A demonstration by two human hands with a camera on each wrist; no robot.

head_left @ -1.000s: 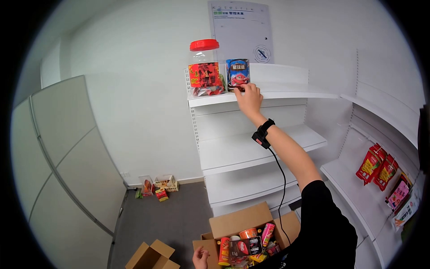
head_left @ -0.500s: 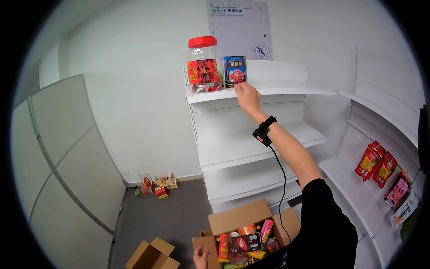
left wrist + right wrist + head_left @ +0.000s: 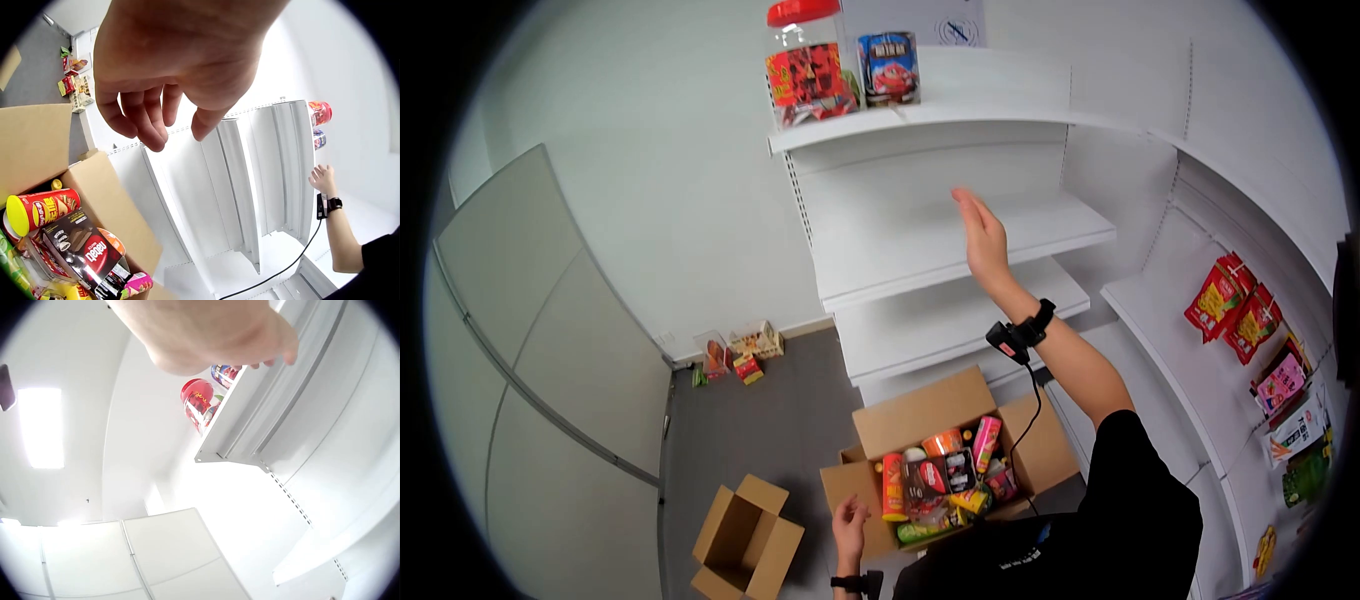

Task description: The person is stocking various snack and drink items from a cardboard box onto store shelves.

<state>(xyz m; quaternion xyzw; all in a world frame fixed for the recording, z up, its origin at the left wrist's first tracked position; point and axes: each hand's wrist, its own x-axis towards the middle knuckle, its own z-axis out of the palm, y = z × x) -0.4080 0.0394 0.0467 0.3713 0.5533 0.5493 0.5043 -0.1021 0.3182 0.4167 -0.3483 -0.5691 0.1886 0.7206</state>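
Observation:
My right hand [image 3: 985,235] is raised in front of the white shelf unit [image 3: 960,265], its fingers straight and holding nothing. Above it, on the top shelf, a blue can [image 3: 890,70] with a red picture stands beside a clear plastic jar [image 3: 805,75] with a red lid. My left hand [image 3: 852,525] hangs over the left flap of a cardboard box [image 3: 925,410], fingers loosely bent around nothing. Packed inside are a red tube with a yellow lid [image 3: 47,211], a dark brown nabati box [image 3: 84,253], a pink tube [image 3: 987,443] and other snacks.
A second, smaller cardboard box [image 3: 750,535] stands open on the floor to the left. Several snack packs and a small crate [image 3: 758,342] lie by the wall. Red bags [image 3: 1235,305] hang on the right-hand shelving. A cable [image 3: 1032,405] runs down from my right wrist.
My right hand has let go of the blue can and come down and away from the top shelf. The head view has tilted downward. The left hand still hangs by the box.

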